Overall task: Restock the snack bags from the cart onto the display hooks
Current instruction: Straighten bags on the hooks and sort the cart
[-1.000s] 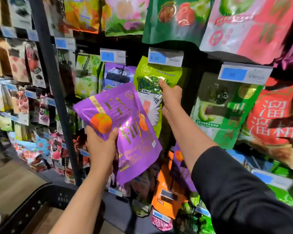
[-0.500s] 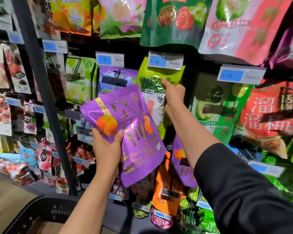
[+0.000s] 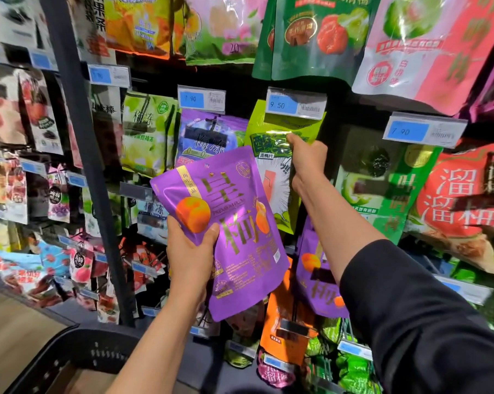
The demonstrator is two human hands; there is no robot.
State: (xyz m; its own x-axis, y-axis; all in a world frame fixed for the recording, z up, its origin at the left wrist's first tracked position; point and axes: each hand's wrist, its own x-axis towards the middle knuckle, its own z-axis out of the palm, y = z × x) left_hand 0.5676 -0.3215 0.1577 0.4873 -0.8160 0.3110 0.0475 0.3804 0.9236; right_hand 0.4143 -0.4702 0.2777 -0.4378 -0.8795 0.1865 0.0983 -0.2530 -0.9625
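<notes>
1. Looks like mid-restock to me: the left hand (image 3: pixel 193 251) grips a purple snack bag (image 3: pixel 234 231) by its lower left edge, thumb over the front, holding it tilted in front of the display and not on a hook yet.

2. The right hand (image 3: pixel 307 163) is up and to the right of that bag, fingers curled around the upper right edge of a green bag (image 3: pixel 271 163) that already hangs under the 9.50 price tag (image 3: pixel 295 105). My guess is it's steadying or shifting that one.

3. More bags of the same purple kind (image 3: pixel 319 277) hang just below the right forearm, so that's probably the hook to aim for. The hook itself is hidden, can't tell how full it is.

4. Next move needs the hole at the top of the purple snack bag lined up with the hook tip, and the right arm is crossing right over that spot, so it's kind of in the way.

5. Around: an orange bag (image 3: pixel 282 331) below the left hand's bag, a blue-purple bag (image 3: pixel 209 137) just above it, and the dark cart (image 3: pixel 78 356) down under the left forearm.
</notes>
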